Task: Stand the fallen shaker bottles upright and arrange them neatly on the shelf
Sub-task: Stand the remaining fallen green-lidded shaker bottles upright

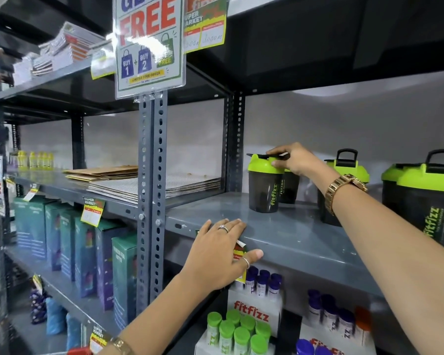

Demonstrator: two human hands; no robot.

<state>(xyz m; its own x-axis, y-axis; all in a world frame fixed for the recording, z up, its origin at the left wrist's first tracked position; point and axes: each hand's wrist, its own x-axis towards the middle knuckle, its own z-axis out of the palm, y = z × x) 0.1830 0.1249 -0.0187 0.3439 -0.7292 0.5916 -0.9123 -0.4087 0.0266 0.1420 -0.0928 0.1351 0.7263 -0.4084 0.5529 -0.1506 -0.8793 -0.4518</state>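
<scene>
Right hand (294, 158) reaches over the grey shelf (280, 234) and grips the green lid of a small shaker (265, 184) — the thumb presses on the lid's side, the fingers lie over its black flip cap. This shaker stands upright, its "fitfizz" print facing out. Just behind it, under the same hand, stands a second small shaker (289, 187), partly hidden. A gold watch (342, 190) sits on the right wrist.

To the right of this hand, beyond the forearm, a bigger shaker (346, 170) with a black carry handle stands upright, and further right another big one (429, 198), close to the camera; one more green lid shows beside it, but whose it is I cannot tell.

Left hand (222, 254) lies below and to the left of the right one, flat on the front edge of the shelf with the fingers spread and holding nothing. It covers most of a price tag (240, 251) hanging on that edge. A ring is on one finger and another on the thumb.

Below the left hand, on the lower shelf, stand tubes (237, 329) with green caps and small bottles (263, 283) with purple caps.
</scene>
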